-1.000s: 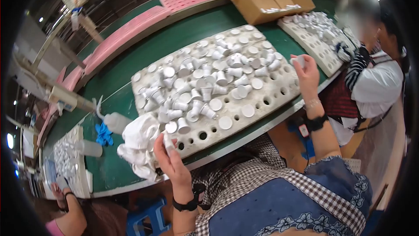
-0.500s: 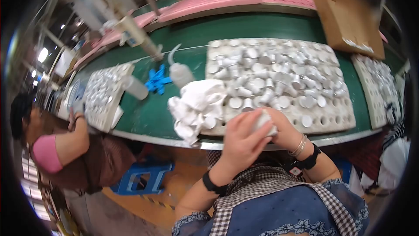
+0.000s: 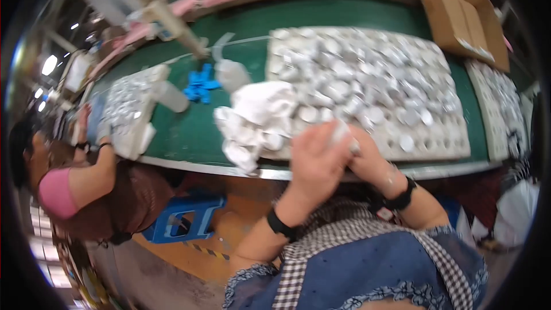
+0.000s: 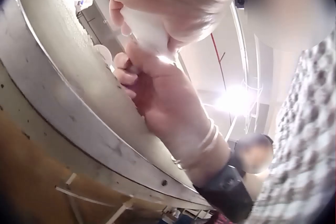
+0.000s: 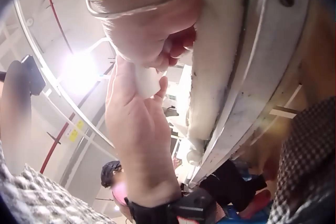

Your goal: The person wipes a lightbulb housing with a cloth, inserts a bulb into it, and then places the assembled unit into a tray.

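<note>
Over the front edge of the holed off-white board (image 3: 427, 150), my two hands meet. My left hand (image 3: 315, 158) grips a white sponge-like pad (image 4: 147, 28) between thumb and fingers. Against it, my right hand (image 3: 370, 160) has its fingers curled, pinching a small white piece that the hands mostly hide. The pad (image 5: 148, 81) lies between both hands in the right wrist view. On the board lie many loose white flared cup-shaped pieces, one of them (image 3: 407, 142) apart near the front. The head view is blurred.
Left of the board lies a crumpled white cloth (image 3: 261, 103), with a squeeze bottle (image 3: 232, 75) and blue glove (image 3: 200, 84) behind. A cardboard box (image 3: 459, 17) stands at back right. Another person (image 3: 86, 186) works at far left beside a blue stool (image 3: 189, 218).
My hands came together from far apart, the right from the board's right side, the left from beside the cloth. The head view swung left. During the last half second the hands stayed together.
</note>
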`<state>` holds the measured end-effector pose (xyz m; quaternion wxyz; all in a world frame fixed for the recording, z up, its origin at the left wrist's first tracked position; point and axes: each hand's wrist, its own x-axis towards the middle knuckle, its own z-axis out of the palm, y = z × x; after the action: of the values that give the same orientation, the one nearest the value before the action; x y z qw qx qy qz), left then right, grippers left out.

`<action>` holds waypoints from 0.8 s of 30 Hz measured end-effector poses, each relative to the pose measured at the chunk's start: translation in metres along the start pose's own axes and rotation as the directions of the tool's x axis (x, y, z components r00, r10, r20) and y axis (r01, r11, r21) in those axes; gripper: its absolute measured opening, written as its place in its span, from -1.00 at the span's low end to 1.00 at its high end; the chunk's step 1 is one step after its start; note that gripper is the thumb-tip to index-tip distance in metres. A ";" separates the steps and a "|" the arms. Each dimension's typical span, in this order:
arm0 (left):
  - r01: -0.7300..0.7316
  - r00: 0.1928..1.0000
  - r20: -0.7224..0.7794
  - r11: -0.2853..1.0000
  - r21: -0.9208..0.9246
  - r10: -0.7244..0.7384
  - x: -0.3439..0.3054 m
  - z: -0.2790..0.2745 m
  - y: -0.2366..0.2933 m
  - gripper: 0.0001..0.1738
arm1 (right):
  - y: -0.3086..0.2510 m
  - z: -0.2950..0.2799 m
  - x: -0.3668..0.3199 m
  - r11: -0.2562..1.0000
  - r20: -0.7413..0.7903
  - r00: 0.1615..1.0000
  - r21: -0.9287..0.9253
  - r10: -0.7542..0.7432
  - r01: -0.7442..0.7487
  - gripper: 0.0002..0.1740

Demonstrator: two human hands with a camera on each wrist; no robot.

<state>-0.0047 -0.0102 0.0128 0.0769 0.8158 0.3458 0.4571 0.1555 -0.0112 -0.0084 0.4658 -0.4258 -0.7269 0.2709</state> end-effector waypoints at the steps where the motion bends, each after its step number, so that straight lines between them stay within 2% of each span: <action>1: 0.027 0.999 -0.025 0.999 0.017 -0.027 0.004 0.004 -0.005 -0.71 | 0.008 0.002 0.000 1.000 0.005 1.000 0.006 0.018 -0.018 -0.61; 3: 0.104 0.994 -0.033 0.986 0.134 -0.100 0.003 0.007 -0.020 -0.72 | 0.007 -0.003 -0.002 0.997 0.018 0.997 0.009 0.076 -0.076 -0.58; 5: 0.210 0.977 -0.054 0.975 0.079 -0.206 -0.001 0.001 -0.025 -0.69 | 0.002 -0.007 0.002 0.989 0.000 0.991 0.059 0.137 -0.137 -0.57; 6: 0.198 0.980 -0.046 0.978 0.065 -0.196 -0.001 0.002 -0.021 -0.69 | 0.003 -0.007 0.004 0.989 -0.016 0.990 0.049 0.143 -0.142 -0.57; 8: 0.139 0.985 -0.103 0.990 0.012 -0.137 -0.005 -0.001 -0.010 -0.68 | 0.006 -0.003 0.003 0.990 0.048 0.989 -0.011 0.141 -0.140 -0.58; 9: 0.046 0.999 -0.007 0.998 0.041 -0.046 -0.003 -0.003 -0.002 -0.68 | 0.003 -0.004 0.004 0.993 0.054 0.992 -0.007 0.116 -0.116 -0.59; 10: 0.052 0.999 -0.004 0.998 0.038 -0.052 -0.003 -0.002 0.001 -0.68 | 0.006 -0.003 0.002 0.992 0.057 0.991 -0.006 0.123 -0.123 -0.59; 12: -0.043 0.997 0.069 0.999 0.028 0.041 0.005 0.004 0.002 -0.68 | 0.014 -0.002 -0.001 0.992 0.031 0.995 0.087 0.092 -0.095 -0.59; 13: -0.016 0.999 0.045 0.998 0.056 0.013 0.004 0.009 -0.012 -0.69 | 0.016 -0.001 0.000 0.997 0.033 0.998 -0.058 0.058 -0.056 -0.61; 14: -0.015 0.999 0.046 0.999 0.053 0.013 0.003 0.006 -0.019 -0.69 | 0.013 -0.002 -0.001 0.996 0.033 0.998 -0.060 0.061 -0.059 -0.61; 16: 0.224 0.975 -0.026 0.969 0.105 -0.222 0.008 0.001 -0.032 -0.70 | 0.006 -0.006 0.003 0.992 0.089 0.988 -0.024 0.125 -0.123 -0.63; 18: 0.228 0.972 -0.075 0.971 0.074 -0.223 0.008 -0.003 -0.027 -0.71 | 0.005 -0.005 0.006 0.990 0.091 0.986 -0.010 0.143 -0.142 -0.65; 20: 0.100 0.993 -0.057 0.995 0.009 -0.100 0.005 -0.005 -0.009 -0.71 | 0.004 -0.002 0.004 0.992 0.047 0.993 -0.069 0.104 -0.101 -0.63; 21: -0.026 0.999 0.033 1.000 0.005 0.026 0.003 -0.002 -0.003 -0.70 | 0.006 -0.003 0.001 0.999 0.014 1.000 -0.039 0.012 -0.011 -0.63; 24: -0.010 1.000 0.020 0.998 0.054 0.009 0.006 0.009 -0.017 -0.69 | 0.010 -0.003 0.000 0.998 0.009 0.998 -0.008 0.061 -0.061 -0.61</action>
<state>-0.0038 0.0077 0.0045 0.0559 0.8238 0.3532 0.4398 0.1616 -0.0061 -0.0152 0.4524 -0.4484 -0.7165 0.2843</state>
